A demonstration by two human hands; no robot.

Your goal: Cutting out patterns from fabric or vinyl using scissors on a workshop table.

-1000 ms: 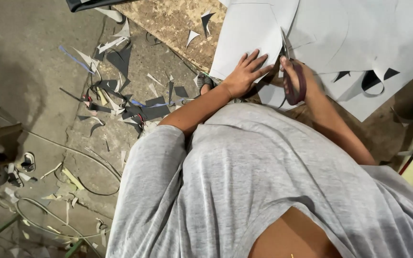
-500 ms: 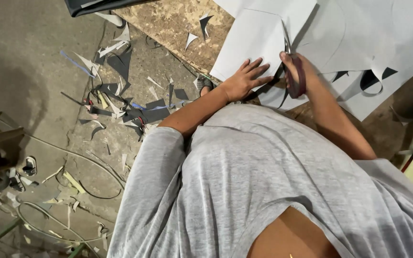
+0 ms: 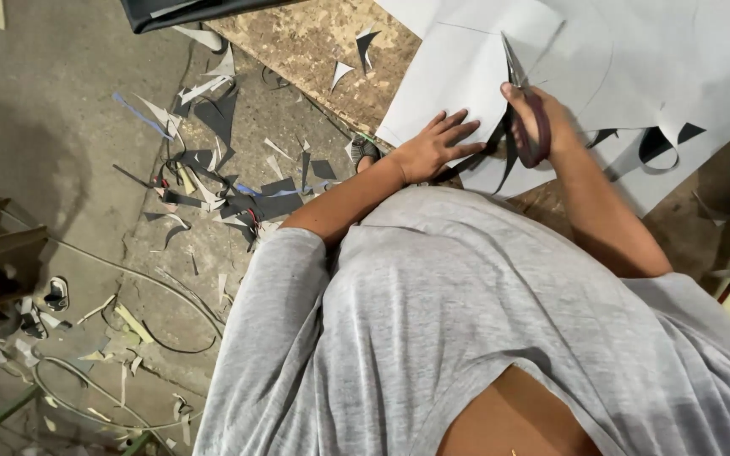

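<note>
My left hand [image 3: 434, 145] lay flat, palm down, with its fingers spread apart on the large pale grey sheet of thin flexible material [image 3: 466, 76], pressing it against the board beneath; it gripped nothing. The left forearm ran back bare from the wrist to the loose sleeve of my grey knit shirt [image 3: 483, 321]. My right hand [image 3: 541, 118] was closed around the dark maroon loop handles of a pair of metal scissors [image 3: 519, 93], the thumb through 1 loop and the fingers curled over the other, with the wrist bent so the blades pointed away from me. The 2 slim blades stood slightly apart, their tips in the sheet just beyond my left fingertips. The sheet was smooth and matt, marked with faint curved lines, and its near edge on the right was cut into curling strips and pointed tabs with dark undersides. It rested on a rough brown chipboard panel [image 3: 314, 42] with a speckled, grainy surface. To the left, the dull concrete floor [image 3: 52, 118] was strewn with offcuts [image 3: 238, 198], pale and dark slivers, triangles and curled strips, and a thin pale cord [image 3: 162, 291] looped across it.
</note>
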